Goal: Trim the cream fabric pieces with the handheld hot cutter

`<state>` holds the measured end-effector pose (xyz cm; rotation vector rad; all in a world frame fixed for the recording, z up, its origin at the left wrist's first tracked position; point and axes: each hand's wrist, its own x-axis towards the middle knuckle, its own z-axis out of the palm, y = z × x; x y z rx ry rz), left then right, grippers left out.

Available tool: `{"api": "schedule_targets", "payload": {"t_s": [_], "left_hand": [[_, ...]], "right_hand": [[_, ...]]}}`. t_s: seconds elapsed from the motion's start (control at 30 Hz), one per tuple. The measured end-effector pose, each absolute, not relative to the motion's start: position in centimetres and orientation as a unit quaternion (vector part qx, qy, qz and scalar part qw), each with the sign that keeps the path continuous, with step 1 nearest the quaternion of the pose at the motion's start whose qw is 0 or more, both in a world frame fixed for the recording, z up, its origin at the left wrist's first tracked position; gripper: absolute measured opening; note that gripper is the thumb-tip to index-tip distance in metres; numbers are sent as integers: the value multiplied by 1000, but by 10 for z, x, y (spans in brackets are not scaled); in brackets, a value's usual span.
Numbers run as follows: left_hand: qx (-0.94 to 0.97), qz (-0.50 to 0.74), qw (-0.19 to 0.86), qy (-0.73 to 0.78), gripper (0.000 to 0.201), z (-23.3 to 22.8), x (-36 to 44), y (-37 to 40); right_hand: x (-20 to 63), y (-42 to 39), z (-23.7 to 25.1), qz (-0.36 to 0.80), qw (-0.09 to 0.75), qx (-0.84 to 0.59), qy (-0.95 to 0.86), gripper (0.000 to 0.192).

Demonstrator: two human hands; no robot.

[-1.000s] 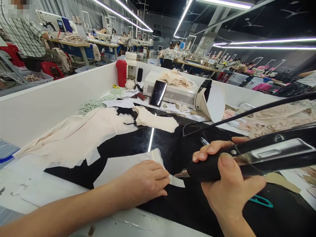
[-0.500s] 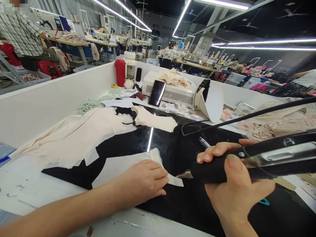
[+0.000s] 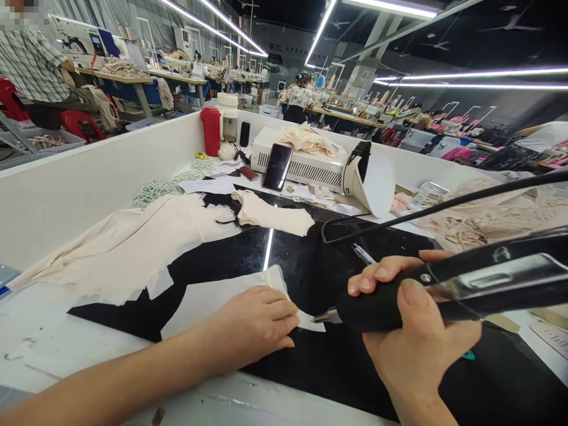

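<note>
One thin, flat white piece (image 3: 213, 302), matt and smooth, lies at the lower centre of the frame on a glossy black sheet (image 3: 310, 367) that covers much of the white desk (image 3: 44, 343). Its left edge curves inward, its upper edge runs nearly straight, and a cream strip (image 3: 277, 278) borders the upper right corner; below that, the right edge sweeps down into a narrow, blunt-ended tail. The left hand (image 3: 260, 319) rests on it, fingers close together and slightly bent; whether they pinch the edge I cannot tell. Right of centre, the right hand (image 3: 426, 337) has its fingers wrapped around a thick black handheld tool (image 3: 368, 307) with a long silver metal lever (image 3: 510, 275). Its pointed metal tip (image 3: 328, 316) is at the tail; contact is unclear
</note>
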<state>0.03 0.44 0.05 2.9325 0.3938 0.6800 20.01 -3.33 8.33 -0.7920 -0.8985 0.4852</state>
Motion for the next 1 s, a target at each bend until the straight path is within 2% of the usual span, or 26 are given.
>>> {"api": "schedule_targets", "payload": {"t_s": [0.23,1.0], "left_hand": [[966,211,61,134,35,2,3,5],[968,211,47,126,23,3,-2,7]], "right_hand": [[193,-39,81,249,785,-359,-439,39],[204,-42,79,217,795,-374,-426,38]]}}
